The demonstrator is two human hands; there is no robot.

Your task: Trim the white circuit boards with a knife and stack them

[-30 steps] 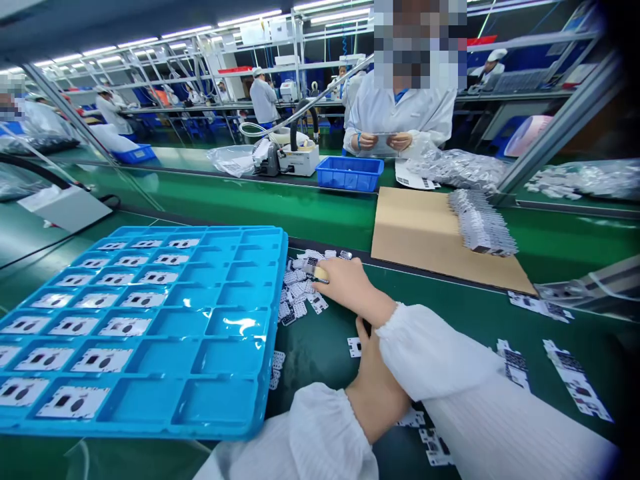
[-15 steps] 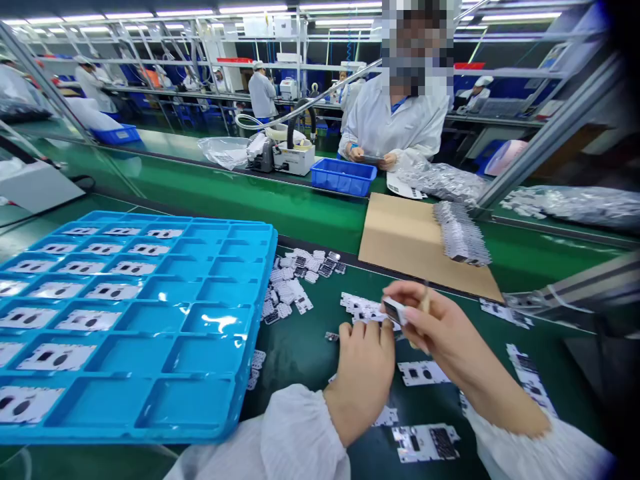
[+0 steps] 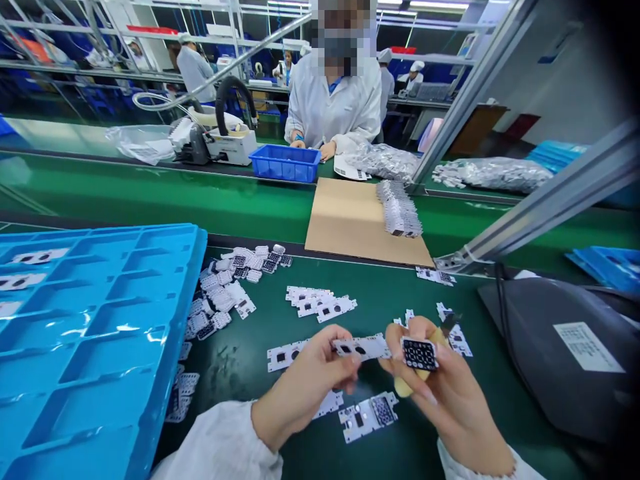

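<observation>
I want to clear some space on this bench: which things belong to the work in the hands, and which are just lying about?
In the work:
left hand pinching a white printed strip
right hand holding a black-dotted piece and a yellow-handled cutter
loose pieces on the green mat
blue tray

Probably just lying about:
cardboard sheet
blue crate
dark case

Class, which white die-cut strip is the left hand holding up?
The strip pinched by the left hand, raised and reaching toward the right hand; the other strips lie flat on the green mat.
</observation>
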